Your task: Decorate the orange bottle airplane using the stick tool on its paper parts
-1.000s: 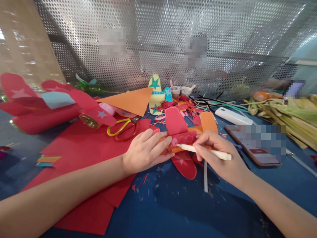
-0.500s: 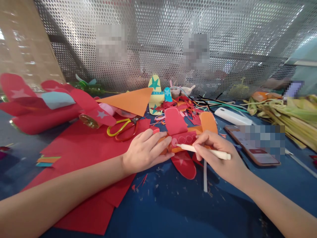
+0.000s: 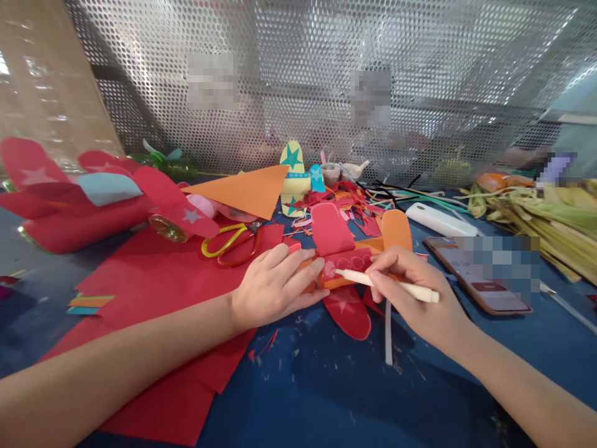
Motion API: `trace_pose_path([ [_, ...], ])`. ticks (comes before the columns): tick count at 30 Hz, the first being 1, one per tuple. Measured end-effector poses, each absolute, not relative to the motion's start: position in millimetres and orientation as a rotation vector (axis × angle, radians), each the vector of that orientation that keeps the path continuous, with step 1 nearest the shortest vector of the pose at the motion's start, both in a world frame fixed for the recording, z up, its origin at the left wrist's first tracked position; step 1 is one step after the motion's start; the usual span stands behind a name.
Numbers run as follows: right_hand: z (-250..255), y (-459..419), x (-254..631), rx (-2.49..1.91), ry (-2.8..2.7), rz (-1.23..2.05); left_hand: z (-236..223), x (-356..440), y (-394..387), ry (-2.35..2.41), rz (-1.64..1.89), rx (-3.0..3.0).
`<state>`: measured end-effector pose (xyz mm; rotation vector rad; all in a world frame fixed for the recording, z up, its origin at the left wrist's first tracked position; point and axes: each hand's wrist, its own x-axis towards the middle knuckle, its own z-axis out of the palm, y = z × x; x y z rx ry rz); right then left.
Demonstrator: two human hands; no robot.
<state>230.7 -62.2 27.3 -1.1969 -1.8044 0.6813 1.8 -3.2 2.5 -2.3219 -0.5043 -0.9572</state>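
A small paper plane (image 3: 347, 255) of red and orange card lies on the blue table (image 3: 326, 386), with red wings and an orange tail. My left hand (image 3: 275, 286) is closed round its nose end and holds it down. My right hand (image 3: 415, 292) grips a white pen (image 3: 387, 285) in a writing pinch. The pen's tip touches the red body of the plane, beside a row of small white circles drawn there.
Red paper sheets (image 3: 158, 292) lie under my left arm. Yellow-handled scissors (image 3: 231, 241), an orange paper triangle (image 3: 242, 190) and a big red paper plane (image 3: 88, 196) are at the left. A phone (image 3: 480, 274), a white case (image 3: 436, 219) and green leaves (image 3: 536, 211) are right. Perforated metal screen behind.
The small plane's tail end has tilted up slightly and my right hand with the pen has shifted a little to the right. My left hand stays put.
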Motion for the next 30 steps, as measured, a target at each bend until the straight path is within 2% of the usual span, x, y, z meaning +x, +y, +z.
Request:
trace_pose_path([
  [30, 27.6, -63.6, 230.4, -1.216, -1.812, 0.696, 3.0, 2.3, -3.8, -0.505, -0.954, -2.317],
])
